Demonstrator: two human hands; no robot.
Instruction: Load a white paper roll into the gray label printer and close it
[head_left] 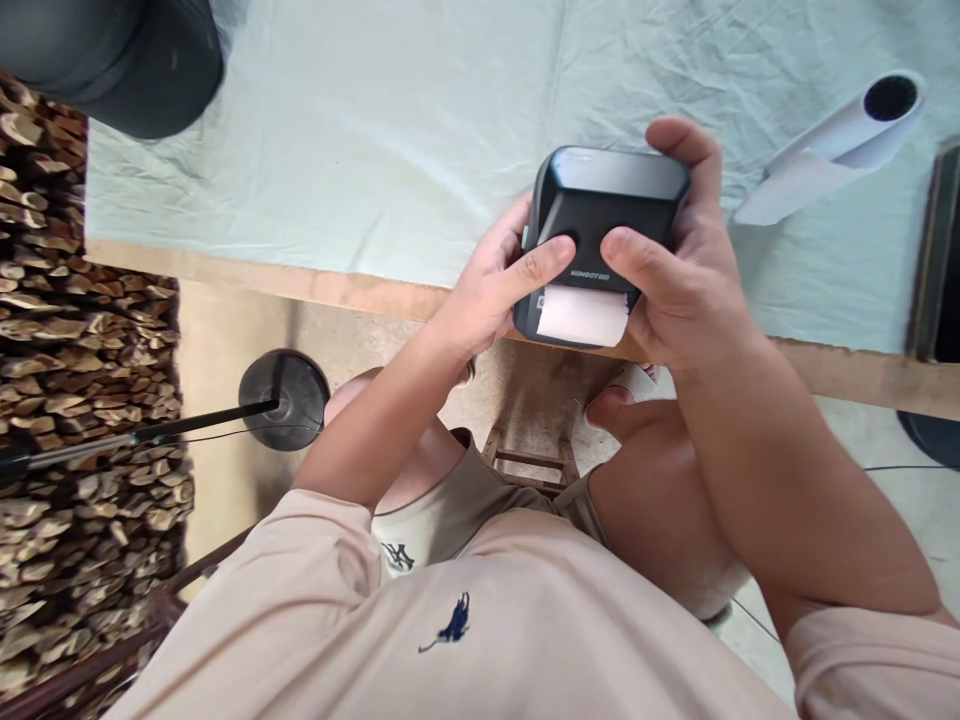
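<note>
Both hands hold a black label printer (600,215) over the table's near edge. A short strip of white label paper (583,316) shows at the printer's lower end. My left hand (501,278) grips the left side, its thumb lying on the top face. My right hand (694,265) wraps the right side, thumb also on the top face and one finger raised past the far corner. The undersides and the other fingers behind the printer are mostly hidden.
A pale green cloth (360,130) covers the table. On it are a rolled white paper (817,175) at the right, a dark cylindrical container (142,70) at the far left and a dark-framed object (941,260) at the right edge. Stacked firewood (82,450) and a round stand base (289,420) lie left.
</note>
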